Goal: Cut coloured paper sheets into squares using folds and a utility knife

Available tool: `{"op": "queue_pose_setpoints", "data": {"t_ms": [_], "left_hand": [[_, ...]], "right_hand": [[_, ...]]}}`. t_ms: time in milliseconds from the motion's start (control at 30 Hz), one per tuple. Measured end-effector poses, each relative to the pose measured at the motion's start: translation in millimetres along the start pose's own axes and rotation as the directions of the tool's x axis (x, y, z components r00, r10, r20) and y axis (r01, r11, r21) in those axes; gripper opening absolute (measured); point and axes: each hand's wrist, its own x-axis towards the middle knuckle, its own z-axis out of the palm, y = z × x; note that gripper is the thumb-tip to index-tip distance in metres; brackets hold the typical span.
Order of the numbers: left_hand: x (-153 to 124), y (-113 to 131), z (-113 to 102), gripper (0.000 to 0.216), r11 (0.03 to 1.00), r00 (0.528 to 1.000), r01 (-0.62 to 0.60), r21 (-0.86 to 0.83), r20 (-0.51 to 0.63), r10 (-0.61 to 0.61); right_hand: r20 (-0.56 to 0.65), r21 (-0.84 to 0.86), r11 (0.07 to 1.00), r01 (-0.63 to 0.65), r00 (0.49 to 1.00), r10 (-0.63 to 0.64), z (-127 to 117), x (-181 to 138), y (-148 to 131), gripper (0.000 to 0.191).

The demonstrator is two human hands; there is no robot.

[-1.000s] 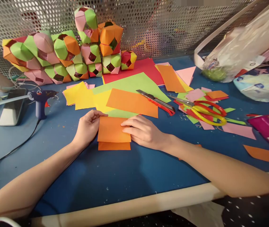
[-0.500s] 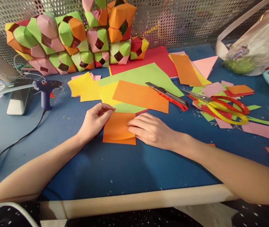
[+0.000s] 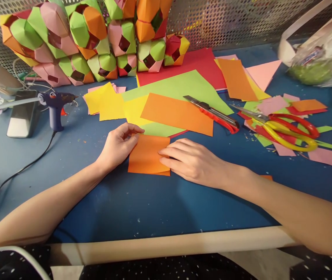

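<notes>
Folded over on itself, a sheet of orange paper [image 3: 147, 155] lies in front of me, its upper layer's lower edge almost level with the layer beneath. My left hand [image 3: 120, 143] pinches the sheet at its far left corner, thumb against the fingers. At the right edge, my right hand [image 3: 193, 160] has its fingers closed on the paper, with the thumb mostly hidden. Just beyond lie a larger orange strip [image 3: 177, 114], a green sheet [image 3: 201, 89] and yellow squares [image 3: 111, 103]. A red utility knife [image 3: 212, 113] rests across the strip.
Red-and-yellow scissors [image 3: 291, 132] lie on paper scraps at right. A hot glue gun [image 3: 55, 111] and a phone [image 3: 22, 114] are at left. Folded paper modules [image 3: 75, 46] stack against a perforated metal panel [image 3: 227, 27]. A plastic bag [image 3: 320, 58] sits far right.
The orange paper's upper layer has come down closer to the lower layer's near edge. Both hands keep their hold, and the view has shifted slightly.
</notes>
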Motion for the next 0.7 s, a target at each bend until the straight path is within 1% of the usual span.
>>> {"op": "queue_pose_setpoints", "data": {"t_ms": [200,367,500,700], "left_hand": [[-0.5,0.9,0.5,0.017,1.000,1.000,-0.012,0.011,0.002,0.012],[0.0,-0.5,0.4,0.017,1.000,1.000,-0.007,0.016,-0.007,0.007],[0.6,-1.8,-0.1,0.018,0.999,1.000,-0.026,0.035,-0.010,0.026],[0.1,-0.2,-0.5,0.018,0.999,1.000,-0.016,0.046,-0.009,0.016]], "right_hand": [[0.046,0.013,1.000,-0.025,0.999,0.024,-1.7,-0.8,-2.0,0.029],[0.077,0.002,1.000,-0.013,0.997,0.013,-5.0,-0.2,-2.0,0.028],[0.082,-0.029,0.999,-0.015,0.997,0.018,-5.8,-0.4,-1.9,0.030],[0.082,-0.008,1.000,-0.017,0.996,0.017,-4.0,-1.2,-3.1,0.029]]}}
